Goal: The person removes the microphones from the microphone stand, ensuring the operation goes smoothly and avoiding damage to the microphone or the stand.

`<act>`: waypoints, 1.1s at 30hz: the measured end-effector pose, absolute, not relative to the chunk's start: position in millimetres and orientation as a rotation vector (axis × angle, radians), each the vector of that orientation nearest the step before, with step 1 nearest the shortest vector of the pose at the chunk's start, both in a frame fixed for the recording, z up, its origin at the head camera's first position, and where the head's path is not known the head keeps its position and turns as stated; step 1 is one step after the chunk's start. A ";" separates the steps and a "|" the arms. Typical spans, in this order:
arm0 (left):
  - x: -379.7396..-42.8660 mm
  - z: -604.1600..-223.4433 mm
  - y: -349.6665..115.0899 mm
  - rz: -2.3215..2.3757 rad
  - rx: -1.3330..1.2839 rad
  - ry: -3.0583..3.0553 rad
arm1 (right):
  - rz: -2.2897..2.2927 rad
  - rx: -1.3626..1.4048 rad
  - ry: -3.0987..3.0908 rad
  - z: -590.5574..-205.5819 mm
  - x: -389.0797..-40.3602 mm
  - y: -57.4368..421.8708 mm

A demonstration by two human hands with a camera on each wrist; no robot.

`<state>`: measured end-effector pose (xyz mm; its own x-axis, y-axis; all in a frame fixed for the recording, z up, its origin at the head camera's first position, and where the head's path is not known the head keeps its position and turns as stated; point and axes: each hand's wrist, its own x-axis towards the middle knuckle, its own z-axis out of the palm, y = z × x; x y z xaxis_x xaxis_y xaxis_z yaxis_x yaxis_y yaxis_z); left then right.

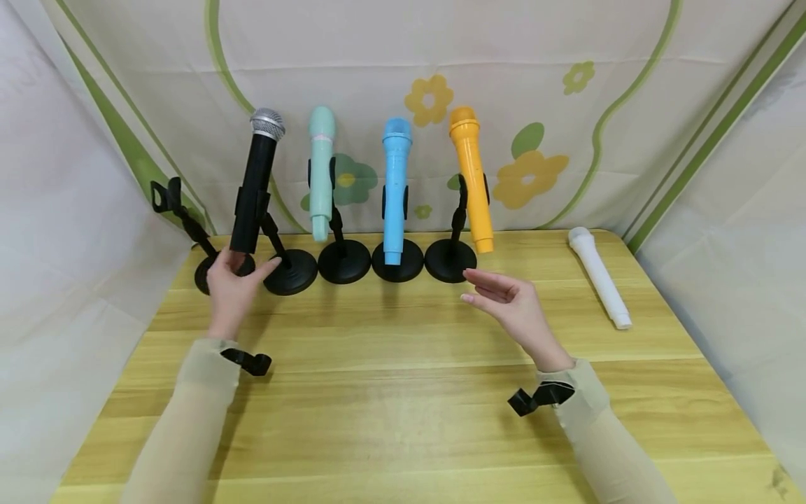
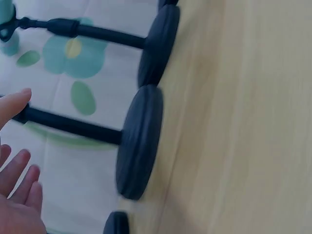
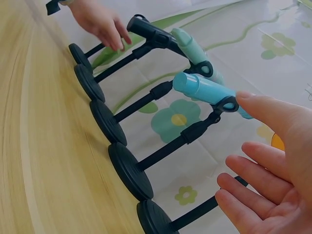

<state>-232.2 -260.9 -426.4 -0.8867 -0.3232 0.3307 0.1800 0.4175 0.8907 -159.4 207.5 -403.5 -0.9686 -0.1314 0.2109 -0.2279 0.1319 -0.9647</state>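
My left hand (image 1: 233, 287) is just below the bottom end of the black microphone (image 1: 253, 189), which leans in its stand. In the right wrist view that hand's fingers (image 3: 113, 36) are loose and a small gap parts them from the microphone. My right hand (image 1: 510, 304) hovers in front of the orange microphone's stand (image 1: 450, 260), thumb and fingers apart, holding nothing. The orange microphone (image 1: 472, 182), blue microphone (image 1: 395, 189) and mint green microphone (image 1: 322, 168) each sit tilted in black stands.
At the far left a stand (image 1: 182, 217) has a bare clip. A white microphone (image 1: 599, 277) lies on the right of the wooden table (image 1: 390, 406). Behind the row hangs a flowered cloth (image 1: 352, 84). Stand bases sit close together along the back edge.
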 end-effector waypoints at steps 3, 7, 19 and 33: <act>-240.0 -429.3 -251.4 -1.573 0.068 -2.203 | 1.991 0.365 -2.306 -402.5 -158.2 207.5; -247.3 -423.5 -239.5 -1.737 0.030 -2.109 | 1.991 0.364 -2.309 -402.5 -157.8 207.9; -246.2 -395.2 -228.0 -1.683 -0.016 -2.034 | 2.010 0.355 -2.314 -400.2 -155.6 207.7; -252.2 -399.5 -234.8 -1.676 -0.011 -2.048 | 2.009 0.350 -2.337 -401.3 -156.0 208.1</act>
